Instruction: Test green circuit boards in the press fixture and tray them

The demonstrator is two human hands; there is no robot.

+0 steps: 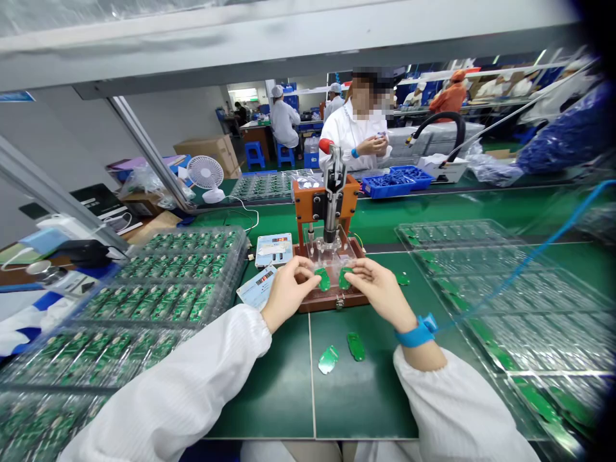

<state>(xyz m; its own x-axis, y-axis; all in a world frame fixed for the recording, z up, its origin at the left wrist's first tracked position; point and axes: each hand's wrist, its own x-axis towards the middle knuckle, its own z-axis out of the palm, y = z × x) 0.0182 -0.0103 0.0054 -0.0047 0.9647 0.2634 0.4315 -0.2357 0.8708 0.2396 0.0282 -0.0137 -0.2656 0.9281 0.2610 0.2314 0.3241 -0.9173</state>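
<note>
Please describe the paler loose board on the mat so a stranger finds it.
Start at the orange press fixture mid-bench. On the green mat before it lie two small boards. The pale board lies left, lighter and shinier than the dark board.

A white fan [205, 173], cardboard box [209, 149] and blue bins [397, 181] sit beyond

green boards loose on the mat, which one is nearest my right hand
The lone board just right of the right hand, level with the fixture. The other two lie together nearer the body, between the forearms.
</note>
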